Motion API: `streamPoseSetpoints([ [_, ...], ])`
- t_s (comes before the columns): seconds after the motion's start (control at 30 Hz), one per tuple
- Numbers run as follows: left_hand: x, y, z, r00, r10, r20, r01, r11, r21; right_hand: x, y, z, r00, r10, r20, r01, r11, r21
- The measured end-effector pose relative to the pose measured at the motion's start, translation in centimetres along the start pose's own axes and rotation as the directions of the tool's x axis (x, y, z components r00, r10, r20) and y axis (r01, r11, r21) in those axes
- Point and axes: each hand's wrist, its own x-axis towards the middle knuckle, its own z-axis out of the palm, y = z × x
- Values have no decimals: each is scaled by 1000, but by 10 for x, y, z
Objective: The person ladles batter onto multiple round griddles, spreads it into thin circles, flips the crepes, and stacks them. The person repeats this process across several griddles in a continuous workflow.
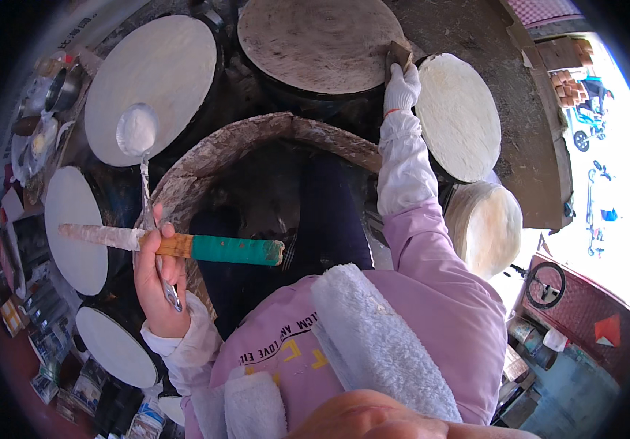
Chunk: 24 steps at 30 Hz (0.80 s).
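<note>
My bare left hand [162, 263] grips two things at once. One is a metal ladle [146, 192] whose bowl holds a white substance [140, 129], over the large pale sheet [169, 71] on the upper left griddle. The other is a wooden stick [178, 245] lying crosswise, wrapped in green tape at one end and coated white at the other. My right hand [403, 88], in a white knit glove, holds a flat scraper [398, 55] at the right rim of the top round griddle [320, 44]. That griddle's surface is brownish and streaked.
Pale sheets cover the right griddle [460, 118] and the left griddle [76, 230]; another round white surface [117, 345] sits lower left. A stack of thin round sheets [485, 228] stands at right. A curved, crusted band [227, 142] arcs before my legs. Metal bowls [63, 88] stand far left.
</note>
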Motion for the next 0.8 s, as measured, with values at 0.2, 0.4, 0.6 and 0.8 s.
streamPoseSetpoints([
  [0.2,17,-4,11,993,88,-78,-78,990,115,-80,-20,18,989,-139,-45,119,946,-300],
  [0.4,41,8,26,999,-11,-31,13,996,83,119,36,-9,983,-4,185,68,937,-343],
  [0.6,51,10,20,1000,15,-24,-14,999,31,49,37,0,995,31,-97,-50,978,-204],
  [0.8,65,3,-14,876,374,304,-482,664,572,-34,-23,0,996,85,-32,-91,938,-336],
])
